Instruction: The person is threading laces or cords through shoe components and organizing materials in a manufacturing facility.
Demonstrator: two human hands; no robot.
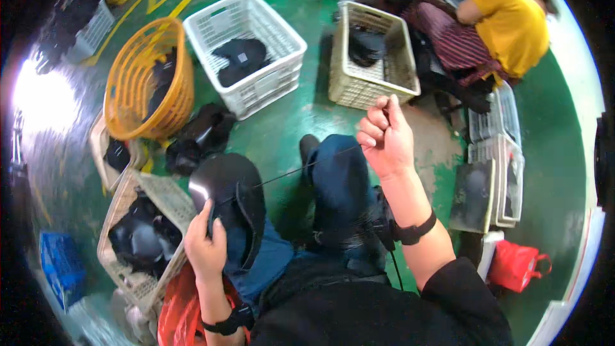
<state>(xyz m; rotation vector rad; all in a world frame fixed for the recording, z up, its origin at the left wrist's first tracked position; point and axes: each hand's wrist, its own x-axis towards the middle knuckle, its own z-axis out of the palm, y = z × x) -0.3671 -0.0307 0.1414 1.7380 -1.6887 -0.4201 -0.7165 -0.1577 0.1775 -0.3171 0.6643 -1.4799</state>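
Note:
On my left knee rests a glossy black curved piece, shaped like a cap or a shoe upper; I cannot tell which. My left hand grips its near left edge, thumb and fingers pressed to it. A dark thread runs taut from this piece, rising to the right across my knees. At its other end my right hand is raised and closed in a pinch on the thread. Whether a needle is also between those fingers is too small to see.
Ahead stand an orange basket, a white crate and a beige crate, all with black pieces inside. Another beige crate is at my left. A co-worker in yellow sits far right. A red bag lies near right.

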